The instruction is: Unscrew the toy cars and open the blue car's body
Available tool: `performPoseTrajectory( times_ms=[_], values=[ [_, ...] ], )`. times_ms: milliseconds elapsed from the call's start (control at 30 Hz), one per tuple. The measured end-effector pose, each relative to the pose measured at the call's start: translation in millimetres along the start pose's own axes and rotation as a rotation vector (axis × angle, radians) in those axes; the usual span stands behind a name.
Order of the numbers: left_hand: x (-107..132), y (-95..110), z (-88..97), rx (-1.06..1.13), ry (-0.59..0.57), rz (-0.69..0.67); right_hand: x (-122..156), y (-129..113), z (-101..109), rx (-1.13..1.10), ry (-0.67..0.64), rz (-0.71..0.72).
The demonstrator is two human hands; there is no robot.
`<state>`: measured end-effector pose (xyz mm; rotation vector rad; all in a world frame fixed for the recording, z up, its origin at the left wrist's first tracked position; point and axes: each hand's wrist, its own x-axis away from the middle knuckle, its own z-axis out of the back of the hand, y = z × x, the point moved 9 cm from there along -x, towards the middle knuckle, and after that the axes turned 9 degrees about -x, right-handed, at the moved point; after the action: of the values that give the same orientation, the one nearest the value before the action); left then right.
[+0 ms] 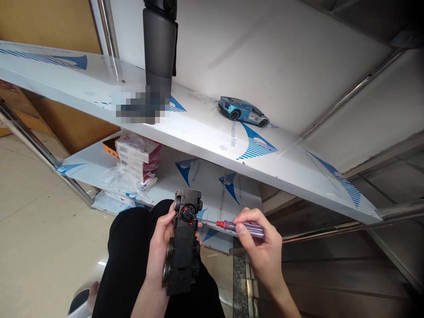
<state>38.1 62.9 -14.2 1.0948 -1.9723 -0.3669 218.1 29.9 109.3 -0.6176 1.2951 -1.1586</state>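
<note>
Above the lap (pixel 129 247): toy truck (pixel 181 251), underside showing, left hand (pixel 161 234) curled around it. Right hand (pixel 265 240): closed on a screwdriver (pixel 228 225), tip at the truck's side, contact unclear; sideways pressure could slip, jabbing the left hand. Stacked boxes (pixel 134 154): lower shelf (pixel 212 170), towards left end. Toy car (pixel 243 111): upper shelf (pixel 198 128), near back edge; its front edge may obstruct lifting.

Left hand (pixel 160 238) holds a toy vehicle (pixel 182 254), right hand (pixel 263 245) a screwdriver (pixel 228 225).
</note>
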Motion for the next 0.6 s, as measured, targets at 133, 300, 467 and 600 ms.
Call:
performPoseTrajectory(
  times_ms=[133,300,467,600],
  values=[
    [-1.0,-4.4,4.0,-0.033,0.046,0.039,-2.0,-8.7,-4.9,0.030,-0.041,0.045],
    [-3.3,3.3,5.1,0.024,0.037,-0.105,-9.2,-19.8,-11.6,0.103,-0.093,0.062],
    [-2.3,6.7,1.7,0.054,-0.011,-0.146,-13.1,-30.5,-17.6,0.202,-0.140,0.106],
    [-1.3,8.2,4.2,0.048,0.005,-0.163,-11.9,-36.1,-21.1,0.273,-0.149,0.141]
  ],
)
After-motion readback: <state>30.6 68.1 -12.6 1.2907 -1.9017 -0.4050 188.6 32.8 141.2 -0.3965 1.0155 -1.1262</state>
